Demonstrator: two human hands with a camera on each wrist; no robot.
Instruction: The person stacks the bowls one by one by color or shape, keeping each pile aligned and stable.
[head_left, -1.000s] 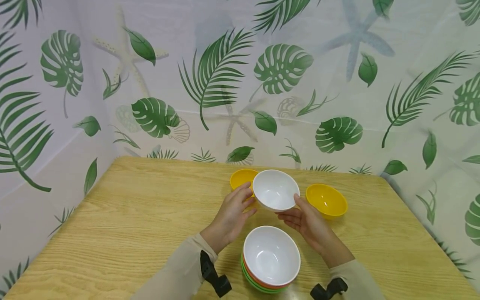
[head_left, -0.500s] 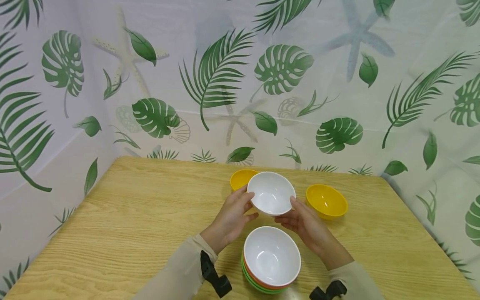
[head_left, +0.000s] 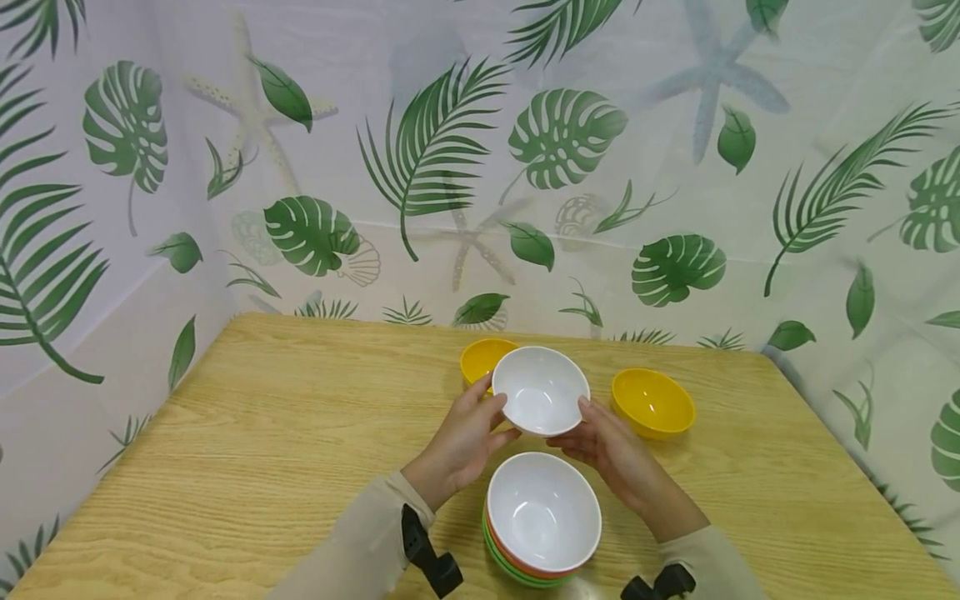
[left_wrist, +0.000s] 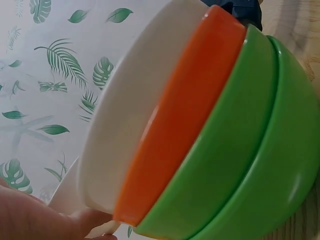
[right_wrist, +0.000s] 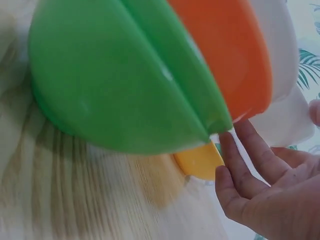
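Note:
A white bowl [head_left: 540,392] is held up in the air between both hands, its inside tilted towards the head camera. My left hand [head_left: 465,440] grips its left side, thumb at the rim. On the opposite side my right hand [head_left: 621,457] holds it with the thumb on the rim and the fingers underneath. Below and nearer stands a stack of nested bowls: a white bowl [head_left: 543,512] on top, then an orange bowl [left_wrist: 185,115] and two green bowls [right_wrist: 110,80]. The left wrist view shows only part of the left hand, behind the stack.
Behind the held bowl, a yellow bowl [head_left: 482,358] is partly covered by it. Another yellow bowl [head_left: 652,404] sits to the right. All rest on a wooden table [head_left: 300,433], backed by a leaf-patterned wall covering [head_left: 420,150].
The white bowl has moved slightly left and nearer. My left thumb and fingers, apart from the bowl a second ago, have come onto its left side. The stack and yellow bowls stay put.

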